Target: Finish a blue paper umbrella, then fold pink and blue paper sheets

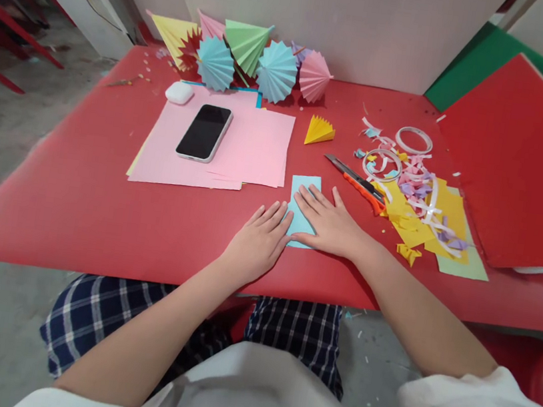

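A small light-blue paper sheet point(305, 187) lies on the red table point(74, 203) near its front edge. My right hand point(332, 222) rests flat on the sheet's lower right part, fingers stretched out and spread. My left hand point(259, 239) lies flat next to it, fingertips touching the sheet's left edge. Neither hand grips anything.
Pink paper sheets point(254, 147) with a black phone point(205, 131) lie behind the hands. An orange utility knife point(358, 183), tape rolls point(413, 140) and paper scraps point(422, 211) are at the right. Folded paper umbrellas point(244, 58) line the back. A red board point(514, 163) leans at right.
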### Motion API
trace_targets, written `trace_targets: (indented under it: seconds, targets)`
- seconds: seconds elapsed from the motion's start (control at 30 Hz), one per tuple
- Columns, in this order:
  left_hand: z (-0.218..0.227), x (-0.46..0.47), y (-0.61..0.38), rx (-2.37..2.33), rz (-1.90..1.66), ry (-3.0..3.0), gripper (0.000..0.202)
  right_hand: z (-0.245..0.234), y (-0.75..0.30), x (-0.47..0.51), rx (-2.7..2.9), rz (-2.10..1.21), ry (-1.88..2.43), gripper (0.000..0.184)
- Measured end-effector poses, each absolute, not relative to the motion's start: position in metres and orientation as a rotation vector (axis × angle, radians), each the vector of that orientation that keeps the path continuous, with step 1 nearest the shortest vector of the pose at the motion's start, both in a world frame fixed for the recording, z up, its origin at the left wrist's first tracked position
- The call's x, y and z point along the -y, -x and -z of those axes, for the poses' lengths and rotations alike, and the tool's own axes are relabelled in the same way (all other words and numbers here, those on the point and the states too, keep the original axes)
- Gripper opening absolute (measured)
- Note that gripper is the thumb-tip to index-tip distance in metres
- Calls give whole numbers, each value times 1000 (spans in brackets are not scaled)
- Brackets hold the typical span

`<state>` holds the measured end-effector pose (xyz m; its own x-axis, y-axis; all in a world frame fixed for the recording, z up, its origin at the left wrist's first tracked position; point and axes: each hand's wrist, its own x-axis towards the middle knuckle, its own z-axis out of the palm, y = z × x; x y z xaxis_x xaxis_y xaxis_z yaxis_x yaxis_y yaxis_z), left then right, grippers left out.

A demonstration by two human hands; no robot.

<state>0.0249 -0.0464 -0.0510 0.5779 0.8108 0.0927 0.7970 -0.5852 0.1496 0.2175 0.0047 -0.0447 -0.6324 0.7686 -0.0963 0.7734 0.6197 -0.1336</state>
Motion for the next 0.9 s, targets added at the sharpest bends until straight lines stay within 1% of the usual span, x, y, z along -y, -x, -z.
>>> trace_targets:
  seconds: [0.7, 0.9]
  targets:
    - [52, 47, -24, -1365, -217, -2720, 46, 45, -218, -4, -2814, 272, -1323, 89]
    - [51, 47, -25, -1375, -216, -2708, 46, 45, -218, -4, -2820, 283, -1317, 94]
